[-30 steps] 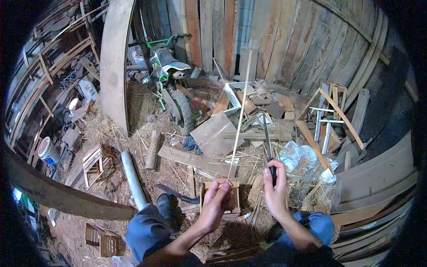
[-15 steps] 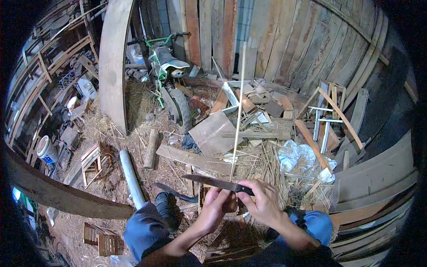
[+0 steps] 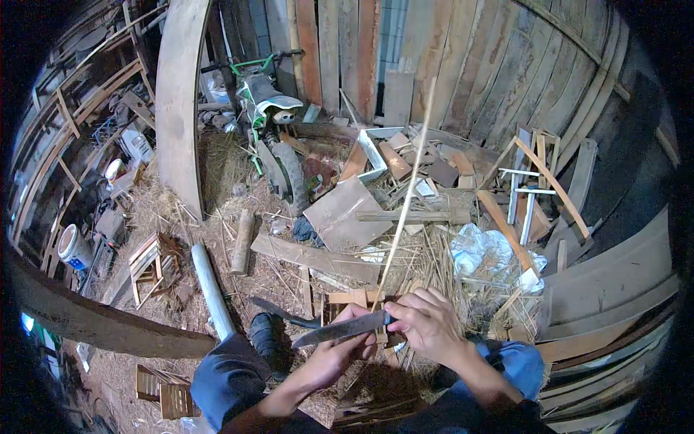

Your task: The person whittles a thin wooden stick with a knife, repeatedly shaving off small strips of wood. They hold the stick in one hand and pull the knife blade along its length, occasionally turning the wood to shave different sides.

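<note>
My right hand point(image 3: 426, 324) is closed around the dark handle of a knife point(image 3: 338, 330). The blade points left and slightly down, crossing over my left hand point(image 3: 338, 354). My left hand's fingers are curled round the lower end of a long, thin, pale strip point(image 3: 409, 199), which looks like bamboo or wood. That strip rises away from me, leaning right. Where it meets the blade, my fingers and the knife partly hide it. Just beyond my hands, a small slatted wooden piece point(image 3: 345, 297) shows. A dark, curved, blade-like tool point(image 3: 283, 311) lies left of it.
Straw and thin offcuts point(image 3: 426, 267) cover the ground. A motorbike point(image 3: 269, 108) leans near the plank wall point(image 3: 463, 65). Scrap boards point(image 3: 347, 213), a white plastic bag point(image 3: 481, 253), small slatted crates point(image 3: 176, 399), a pale pole point(image 3: 211, 289) and stacked boards point(image 3: 614, 282) surround me.
The knife's tip has swung down and toward me, so the blade now slants across my left hand. The pale strip's top has tilted right. My left hand has shifted slightly down and left.
</note>
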The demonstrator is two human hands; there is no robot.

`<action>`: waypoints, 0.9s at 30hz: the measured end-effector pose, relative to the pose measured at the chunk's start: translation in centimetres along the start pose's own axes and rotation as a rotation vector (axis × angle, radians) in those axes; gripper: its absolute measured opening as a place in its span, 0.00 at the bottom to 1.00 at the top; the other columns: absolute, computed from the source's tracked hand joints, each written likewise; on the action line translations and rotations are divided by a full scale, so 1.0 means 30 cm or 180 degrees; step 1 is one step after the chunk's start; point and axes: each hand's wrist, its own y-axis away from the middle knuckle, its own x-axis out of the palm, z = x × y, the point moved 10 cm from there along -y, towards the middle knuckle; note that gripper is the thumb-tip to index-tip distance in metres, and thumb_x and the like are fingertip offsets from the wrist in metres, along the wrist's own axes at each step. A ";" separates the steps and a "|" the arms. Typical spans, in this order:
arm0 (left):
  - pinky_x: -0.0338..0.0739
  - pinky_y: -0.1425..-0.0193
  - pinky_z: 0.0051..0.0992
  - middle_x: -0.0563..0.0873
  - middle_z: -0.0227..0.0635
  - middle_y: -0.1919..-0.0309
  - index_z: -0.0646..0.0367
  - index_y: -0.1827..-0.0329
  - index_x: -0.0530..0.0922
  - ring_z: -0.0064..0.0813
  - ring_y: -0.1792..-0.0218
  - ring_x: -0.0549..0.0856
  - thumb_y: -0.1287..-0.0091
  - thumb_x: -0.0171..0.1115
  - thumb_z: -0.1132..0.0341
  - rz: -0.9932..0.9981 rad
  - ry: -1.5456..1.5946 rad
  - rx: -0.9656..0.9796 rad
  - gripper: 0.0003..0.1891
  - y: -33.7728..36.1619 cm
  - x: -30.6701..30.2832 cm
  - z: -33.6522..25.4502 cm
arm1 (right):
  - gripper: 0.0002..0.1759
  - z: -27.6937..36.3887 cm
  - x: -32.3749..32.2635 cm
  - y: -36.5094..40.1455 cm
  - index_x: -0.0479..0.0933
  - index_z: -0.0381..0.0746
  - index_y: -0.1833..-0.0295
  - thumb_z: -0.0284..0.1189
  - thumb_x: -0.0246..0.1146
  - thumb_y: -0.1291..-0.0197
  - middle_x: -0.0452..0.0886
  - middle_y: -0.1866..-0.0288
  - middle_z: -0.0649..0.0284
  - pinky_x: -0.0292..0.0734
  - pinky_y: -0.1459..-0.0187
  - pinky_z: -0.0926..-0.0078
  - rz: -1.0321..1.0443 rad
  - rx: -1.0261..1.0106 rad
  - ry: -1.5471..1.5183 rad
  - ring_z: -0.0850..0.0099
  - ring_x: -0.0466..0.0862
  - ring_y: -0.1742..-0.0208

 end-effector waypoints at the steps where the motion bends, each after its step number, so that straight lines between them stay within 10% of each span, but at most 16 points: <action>1: 0.67 0.65 0.21 0.72 0.28 0.72 0.60 0.49 0.67 0.19 0.72 0.71 0.24 0.49 0.68 -0.0001 -0.0004 -0.0008 0.06 0.001 -0.002 0.004 | 0.24 0.003 -0.007 -0.004 0.74 0.45 0.47 0.25 0.70 0.51 0.80 0.66 0.65 0.70 0.63 0.66 -0.0038 -0.0029 -0.0029 0.63 0.79 0.65; 5: 0.68 0.65 0.24 0.71 0.29 0.75 0.59 0.51 0.67 0.21 0.73 0.71 0.23 0.49 0.64 0.0003 0.0103 -0.0060 0.08 0.008 -0.005 0.003 | 0.20 -0.030 -0.011 0.005 0.75 0.44 0.48 0.24 0.68 0.48 0.80 0.66 0.64 0.69 0.63 0.66 -0.0043 -0.0092 0.0050 0.64 0.79 0.66; 7: 0.68 0.65 0.27 0.69 0.28 0.78 0.58 0.53 0.69 0.22 0.75 0.71 0.23 0.48 0.60 0.0121 -0.0218 0.0012 0.10 0.032 0.028 -0.048 | 0.18 -0.248 -0.055 0.063 0.74 0.44 0.47 0.26 0.66 0.44 0.80 0.64 0.63 0.70 0.61 0.65 -0.0474 0.1157 -0.0613 0.62 0.79 0.62; 10: 0.68 0.65 0.25 0.69 0.27 0.76 0.58 0.54 0.70 0.21 0.75 0.70 0.23 0.49 0.59 0.0087 0.0042 -0.0164 0.11 0.038 -0.003 -0.007 | 0.14 -0.230 -0.202 0.039 0.74 0.41 0.49 0.23 0.62 0.42 0.81 0.62 0.59 0.71 0.58 0.60 -0.0508 0.0838 0.0825 0.58 0.80 0.59; 27: 0.72 0.48 0.24 0.78 0.35 0.55 0.61 0.44 0.71 0.22 0.54 0.77 0.25 0.49 0.63 -0.0576 -0.0383 -0.0065 0.14 0.016 -0.065 0.038 | 0.17 -0.021 -0.022 -0.016 0.72 0.43 0.48 0.37 0.64 0.39 0.81 0.62 0.62 0.70 0.61 0.63 -0.0221 0.0049 0.0466 0.62 0.78 0.64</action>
